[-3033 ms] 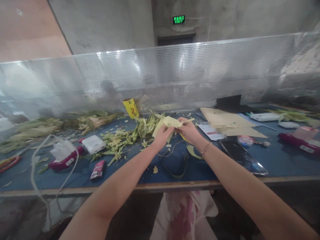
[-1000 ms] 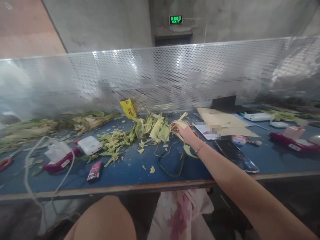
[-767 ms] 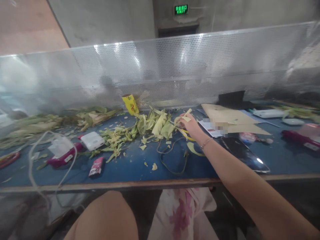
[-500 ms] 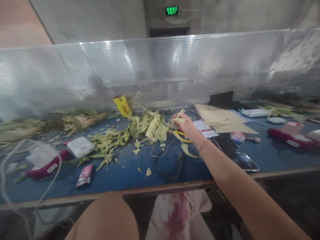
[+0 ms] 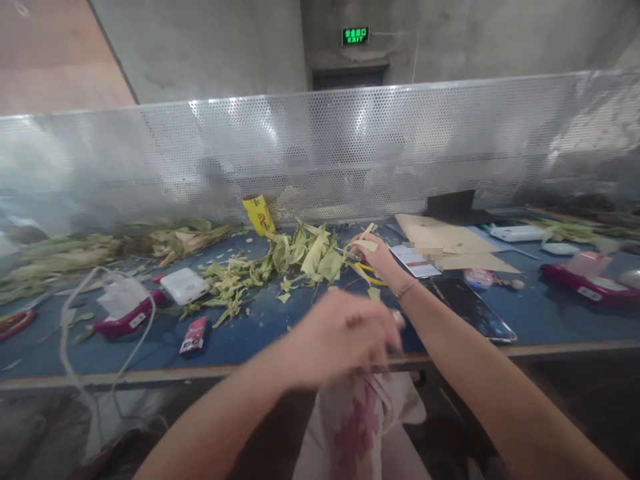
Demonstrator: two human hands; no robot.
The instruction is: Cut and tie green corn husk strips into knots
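Note:
My right hand [image 5: 373, 252] is at the right end of a heap of pale green husks and leaves [image 5: 313, 257], its fingers pinched on a light strip of husk [image 5: 367, 240]. A yellow loop [image 5: 371, 273], perhaps a handle, shows just below that hand. Nearer to me, my left hand [image 5: 345, 333] hangs over the front part of the blue table [image 5: 273, 340], blurred by motion. Its fingers point right and curl downward; whether they hold anything cannot be made out.
A yellow packet [image 5: 259, 215] stands by the perforated metal screen [image 5: 340, 127]. On the left lie a white box [image 5: 184, 285], a pink box [image 5: 193, 335] and a magenta power strip [image 5: 131, 319] with cables. A phone [image 5: 416, 260], a dark tablet [image 5: 470, 308] and brown cardboard [image 5: 440, 233] lie right.
My left hand has come into view over the table's front part. My right hand stays at the husks. The whole scene has shifted slightly right and down in the view.

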